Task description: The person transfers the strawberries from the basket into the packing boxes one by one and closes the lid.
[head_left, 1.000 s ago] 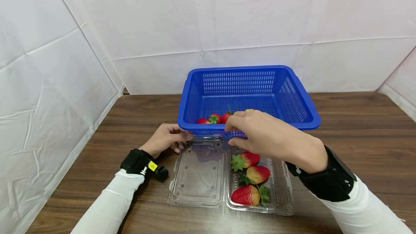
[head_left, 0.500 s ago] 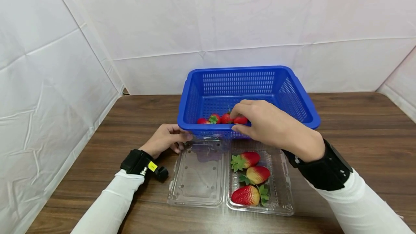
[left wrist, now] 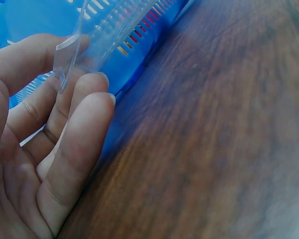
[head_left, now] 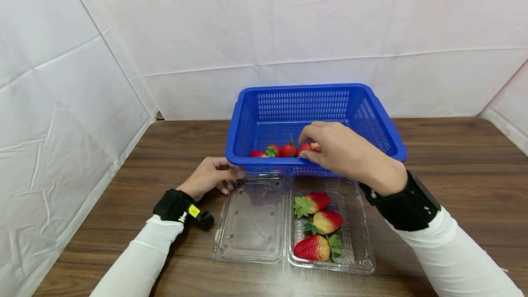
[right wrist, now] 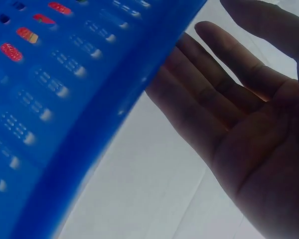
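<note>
In the head view my left hand (head_left: 212,177) pinches the far left corner of the lid (head_left: 251,223) of a clear plastic clamshell box. Its thumb and fingers meet at a thin lip (left wrist: 67,55) in the left wrist view. My right hand (head_left: 340,148) reaches over the near rim of a blue basket (head_left: 303,88), fingers spread and slightly bent above a strawberry (head_left: 304,149). The right wrist view has its fingertips hidden behind the rim. More strawberries (head_left: 288,150) lie along the basket's near side. Three strawberries (head_left: 312,248) sit in the box's base (head_left: 356,242).
The clamshell lies unfolded on a brown wooden table (head_left: 453,173), right in front of the basket. White cloth walls (head_left: 309,22) stand behind and at both sides. A black wrist camera (head_left: 205,220) juts from the left wrist strap.
My right hand has moved from over the box's far edge up and across the basket's near rim, onto the strawberries inside. The left hand stays at the lid corner.
</note>
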The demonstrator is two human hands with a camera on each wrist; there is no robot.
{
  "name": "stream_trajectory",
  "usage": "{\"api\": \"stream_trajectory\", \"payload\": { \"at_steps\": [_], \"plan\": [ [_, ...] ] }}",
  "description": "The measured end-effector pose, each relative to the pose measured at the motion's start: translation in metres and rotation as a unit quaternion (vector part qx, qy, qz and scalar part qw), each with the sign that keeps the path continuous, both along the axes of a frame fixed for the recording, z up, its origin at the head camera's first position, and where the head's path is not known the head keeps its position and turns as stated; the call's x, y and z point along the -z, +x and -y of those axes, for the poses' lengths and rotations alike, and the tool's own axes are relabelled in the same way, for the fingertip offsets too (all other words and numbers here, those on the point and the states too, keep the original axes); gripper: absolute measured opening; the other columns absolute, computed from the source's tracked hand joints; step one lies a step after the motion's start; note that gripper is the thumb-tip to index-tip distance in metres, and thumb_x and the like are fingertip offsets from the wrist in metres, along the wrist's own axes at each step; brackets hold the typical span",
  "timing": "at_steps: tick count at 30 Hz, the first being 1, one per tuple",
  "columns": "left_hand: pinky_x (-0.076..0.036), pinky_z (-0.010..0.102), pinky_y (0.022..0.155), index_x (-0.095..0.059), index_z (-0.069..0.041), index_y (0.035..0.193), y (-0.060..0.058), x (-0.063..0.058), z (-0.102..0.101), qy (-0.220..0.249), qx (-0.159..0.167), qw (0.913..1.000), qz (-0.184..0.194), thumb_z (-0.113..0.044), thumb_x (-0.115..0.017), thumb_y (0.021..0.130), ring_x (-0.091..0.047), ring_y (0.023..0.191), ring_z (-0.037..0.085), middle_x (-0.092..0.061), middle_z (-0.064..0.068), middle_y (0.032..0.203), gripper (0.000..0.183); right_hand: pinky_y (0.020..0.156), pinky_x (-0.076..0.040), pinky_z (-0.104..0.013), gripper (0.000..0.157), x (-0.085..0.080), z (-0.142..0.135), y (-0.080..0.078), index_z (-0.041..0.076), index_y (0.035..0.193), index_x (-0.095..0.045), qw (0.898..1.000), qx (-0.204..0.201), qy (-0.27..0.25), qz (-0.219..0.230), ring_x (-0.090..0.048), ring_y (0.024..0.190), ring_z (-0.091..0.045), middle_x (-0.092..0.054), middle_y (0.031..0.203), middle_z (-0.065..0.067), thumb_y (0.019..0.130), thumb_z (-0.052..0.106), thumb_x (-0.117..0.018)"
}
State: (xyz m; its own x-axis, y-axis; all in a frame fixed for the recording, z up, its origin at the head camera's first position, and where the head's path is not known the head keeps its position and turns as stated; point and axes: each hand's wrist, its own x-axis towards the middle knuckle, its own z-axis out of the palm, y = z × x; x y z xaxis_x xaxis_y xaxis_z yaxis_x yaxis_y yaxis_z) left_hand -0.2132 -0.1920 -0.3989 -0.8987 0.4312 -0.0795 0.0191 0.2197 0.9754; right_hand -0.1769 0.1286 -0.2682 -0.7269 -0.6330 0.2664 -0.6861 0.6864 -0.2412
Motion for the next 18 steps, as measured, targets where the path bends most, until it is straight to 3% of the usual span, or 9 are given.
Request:
{"api": "stream_trajectory", "payload": {
  "at_steps": [5,11,18],
  "plan": [
    [-0.058,0.027,0.051,-0.069,-0.002,0.101,0.000,-0.001,0.000,-0.002,-0.001,1.0000,-0.002,-0.023,-0.074,0.085,-0.061,0.063,0.019,-0.067,0.008,0.080,0.027,0.076,-0.055,-0.035,0.018,0.003,-0.001,-0.004,0.009,0.103,-0.065,1.000,0.004,0.001,0.017,-0.060,0.086,-0.018,-0.064,0.099,-0.006,0.087,0.015,-0.072],
    [-0.057,0.027,0.051,-0.069,-0.003,0.102,0.001,-0.001,0.000,-0.008,-0.005,1.0000,-0.001,-0.024,-0.074,0.085,-0.061,0.063,0.019,-0.068,0.007,0.080,0.028,0.082,-0.055,-0.037,0.012,0.010,-0.003,-0.016,0.011,0.102,-0.066,0.997,0.001,-0.014,0.072,-0.061,0.093,-0.015,-0.066,0.096,-0.003,0.091,0.015,-0.068],
    [-0.057,0.028,0.051,-0.069,-0.003,0.101,0.001,0.000,-0.001,-0.009,-0.006,0.9999,-0.003,-0.024,-0.074,0.085,-0.061,0.062,0.019,-0.068,0.007,0.078,0.027,0.078,-0.054,-0.036,0.008,0.017,-0.004,-0.022,0.013,0.100,-0.067,0.993,0.013,-0.032,0.113,-0.060,0.084,-0.011,-0.066,0.089,0.001,0.093,0.017,-0.065]
  ]
}}
